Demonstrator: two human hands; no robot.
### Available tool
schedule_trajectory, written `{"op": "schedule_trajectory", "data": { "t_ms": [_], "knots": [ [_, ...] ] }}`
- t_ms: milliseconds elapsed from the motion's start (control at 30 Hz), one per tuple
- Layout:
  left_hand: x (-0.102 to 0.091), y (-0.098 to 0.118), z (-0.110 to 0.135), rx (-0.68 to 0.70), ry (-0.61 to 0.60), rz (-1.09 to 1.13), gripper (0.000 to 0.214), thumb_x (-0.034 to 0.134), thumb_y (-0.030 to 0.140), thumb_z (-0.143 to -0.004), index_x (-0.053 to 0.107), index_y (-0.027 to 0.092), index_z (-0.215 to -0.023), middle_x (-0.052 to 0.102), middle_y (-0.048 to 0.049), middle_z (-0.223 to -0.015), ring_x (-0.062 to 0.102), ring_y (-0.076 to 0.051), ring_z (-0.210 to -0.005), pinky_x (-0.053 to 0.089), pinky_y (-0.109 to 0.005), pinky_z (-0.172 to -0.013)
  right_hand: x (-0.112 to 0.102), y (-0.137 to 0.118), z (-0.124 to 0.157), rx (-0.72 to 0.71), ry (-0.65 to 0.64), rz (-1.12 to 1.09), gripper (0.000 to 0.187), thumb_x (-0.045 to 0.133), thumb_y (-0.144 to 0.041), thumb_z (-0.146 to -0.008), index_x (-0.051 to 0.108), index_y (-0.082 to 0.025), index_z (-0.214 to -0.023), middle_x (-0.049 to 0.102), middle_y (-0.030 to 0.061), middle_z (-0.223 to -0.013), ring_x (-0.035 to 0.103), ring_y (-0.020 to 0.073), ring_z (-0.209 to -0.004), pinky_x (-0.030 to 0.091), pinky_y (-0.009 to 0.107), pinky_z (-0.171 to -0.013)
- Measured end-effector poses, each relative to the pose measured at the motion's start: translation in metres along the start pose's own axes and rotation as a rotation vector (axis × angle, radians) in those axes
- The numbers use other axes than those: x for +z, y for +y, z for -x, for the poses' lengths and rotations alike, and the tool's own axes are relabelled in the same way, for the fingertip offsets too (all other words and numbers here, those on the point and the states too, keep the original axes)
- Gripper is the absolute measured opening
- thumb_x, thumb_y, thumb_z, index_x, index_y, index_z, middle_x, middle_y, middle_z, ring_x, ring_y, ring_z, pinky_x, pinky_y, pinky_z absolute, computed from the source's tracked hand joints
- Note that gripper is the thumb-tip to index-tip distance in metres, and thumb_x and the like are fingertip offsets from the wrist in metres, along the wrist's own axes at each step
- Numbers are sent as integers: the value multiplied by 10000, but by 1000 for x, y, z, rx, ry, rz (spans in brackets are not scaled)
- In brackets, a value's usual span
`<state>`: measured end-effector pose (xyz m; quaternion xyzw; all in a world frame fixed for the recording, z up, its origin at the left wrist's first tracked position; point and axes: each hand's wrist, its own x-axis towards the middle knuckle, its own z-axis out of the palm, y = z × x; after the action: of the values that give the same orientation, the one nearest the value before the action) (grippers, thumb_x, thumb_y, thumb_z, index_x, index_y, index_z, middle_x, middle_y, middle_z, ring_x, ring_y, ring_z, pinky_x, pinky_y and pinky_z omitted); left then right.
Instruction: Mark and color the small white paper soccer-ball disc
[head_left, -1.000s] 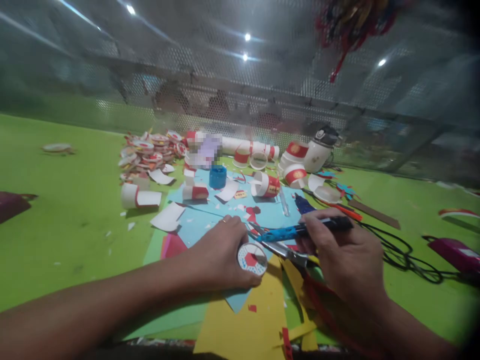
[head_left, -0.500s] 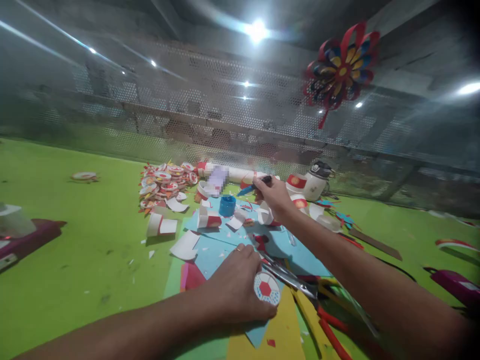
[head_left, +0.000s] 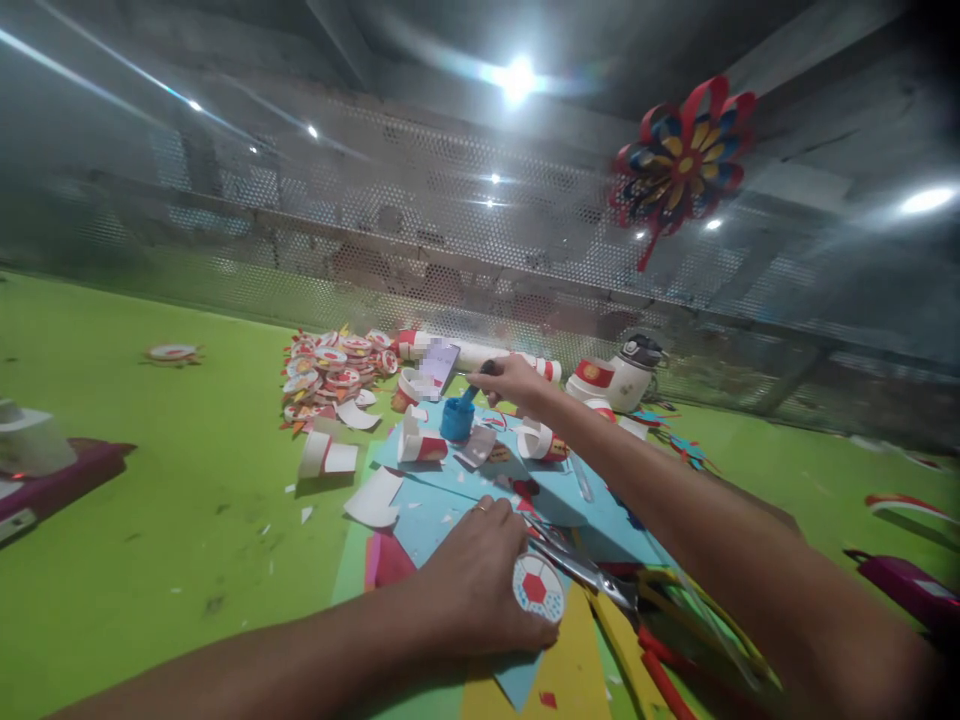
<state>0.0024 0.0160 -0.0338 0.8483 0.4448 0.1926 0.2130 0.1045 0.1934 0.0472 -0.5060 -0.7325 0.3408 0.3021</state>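
Observation:
My left hand (head_left: 476,575) is closed round a white paper disc (head_left: 537,588) with a red centre shape and blue dots, low over the coloured paper. My right hand (head_left: 517,384) grips the dark handle of a blue-stained brush (head_left: 472,391). Its tip is down in the small blue paint pot (head_left: 457,420), where it is hidden. Cut paper cups (head_left: 421,446) lie around the pot on light blue sheets (head_left: 442,488). Just right of my left hand lie metal scissors (head_left: 589,575).
A heap of decorated discs (head_left: 334,370) lies at the back left of the green table (head_left: 187,500). Yellow-handled pliers or scissors and red handles (head_left: 664,680) are at front right. A white bottle (head_left: 634,375) stands at back right. A paper flower (head_left: 686,160) hangs above.
My right hand has moved left and slightly down, bringing the brush from beside the paint pot into it. My left hand stays on the disc.

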Motion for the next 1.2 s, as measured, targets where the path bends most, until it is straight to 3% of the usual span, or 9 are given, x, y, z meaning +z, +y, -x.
{"op": "schedule_trajectory", "data": {
  "t_ms": [200,500,767,867,967,1200],
  "knots": [
    [0,0,0,-13,-25,10,452,737,486,-614,536,197,-897,559,-79,-1051,510,-310,-1048,451,-424,-905,-26,-1,4,0,43,-69,205,603,-317,-939,628,-114,-943,632,-1,-803,590,81,-612,515,222,-551],
    [-2,1,0,-11,-17,21,457,747,502,-597,524,206,-864,553,-75,-1044,514,-309,-1026,462,-424,-878,-12,15,1,34,148,-87,231,598,-313,-941,623,-130,-1080,660,45,-987,650,136,-787,565,300,-678],
    [-2,1,-1,-12,-17,5,453,765,482,-594,531,193,-854,555,-70,-1014,515,-297,-997,452,-423,-883,-39,1,21,49,264,-140,191,600,-309,-941,628,-121,-968,639,1,-831,599,85,-630,520,225,-558],
    [-3,1,-2,-5,-19,-5,445,761,476,-603,524,191,-849,552,-68,-1014,514,-287,-987,454,-416,-875,-49,-4,42,4,332,-229,224,620,-310,-926,608,-118,-812,573,-45,-654,516,56,-495,460,195,-480],
    [-4,2,-2,10,-22,-20,424,748,459,-625,515,190,-856,552,-74,-1022,512,-276,-978,454,-405,-865,-56,-4,81,-52,397,-342,334,711,-369,-837,556,-142,-647,498,-56,-510,443,60,-413,435,225,-439],
    [-6,2,-3,19,-25,-18,403,741,426,-638,451,211,-816,528,-51,-933,497,-240,-875,432,-352,-732,-51,19,183,-83,466,-528,362,728,-464,-784,532,-210,-616,447,-58,-487,403,83,-404,399,248,-395]
  ]
}}
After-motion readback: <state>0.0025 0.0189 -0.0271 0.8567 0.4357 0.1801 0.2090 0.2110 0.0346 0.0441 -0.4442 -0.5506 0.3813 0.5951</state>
